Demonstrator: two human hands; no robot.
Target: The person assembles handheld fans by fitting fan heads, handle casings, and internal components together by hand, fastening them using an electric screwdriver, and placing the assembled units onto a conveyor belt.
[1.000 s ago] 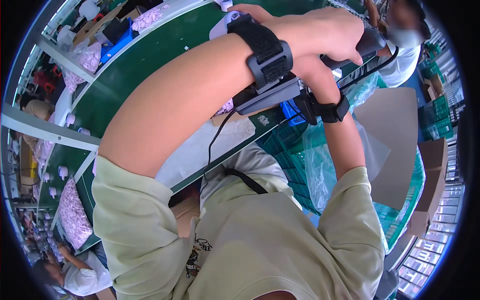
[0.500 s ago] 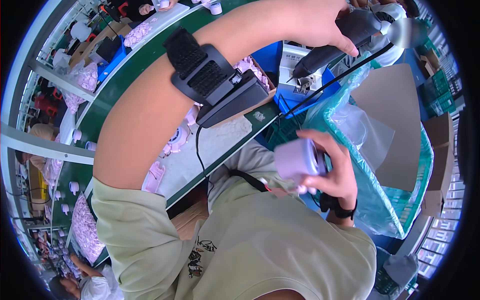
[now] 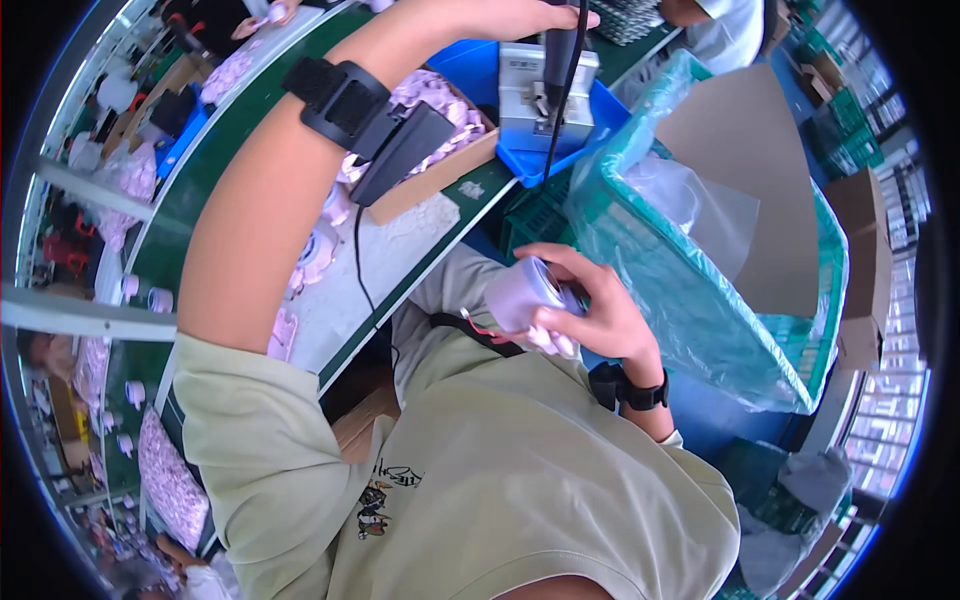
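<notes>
My left hand [image 3: 540,18], at the top edge, is closed round the upper end of a black electric screwdriver [image 3: 559,65]. The screwdriver points down at a grey metal screw feeder [image 3: 520,78], which sits in a blue tray [image 3: 525,168]. Some of those fingers are cut off by the frame edge. In front of my body, my right hand [image 3: 610,315] grips a lavender plastic housing [image 3: 522,296] with a round open end. Small white parts and a thin red wire [image 3: 478,328] stick out beneath it.
A cardboard box [image 3: 430,190] of lavender parts stands on the green bench, beside a white work surface [image 3: 335,315] with more parts. To the right is a teal crate [image 3: 700,320] lined with clear plastic, holding cardboard. A black cable [image 3: 572,95] hangs before the feeder. Other people work nearby.
My left hand has swung the screwdriver left, from tilted to nearly upright over the feeder. My right hand has shifted left with the housing, turning it so its open end shows. The whole view has shifted.
</notes>
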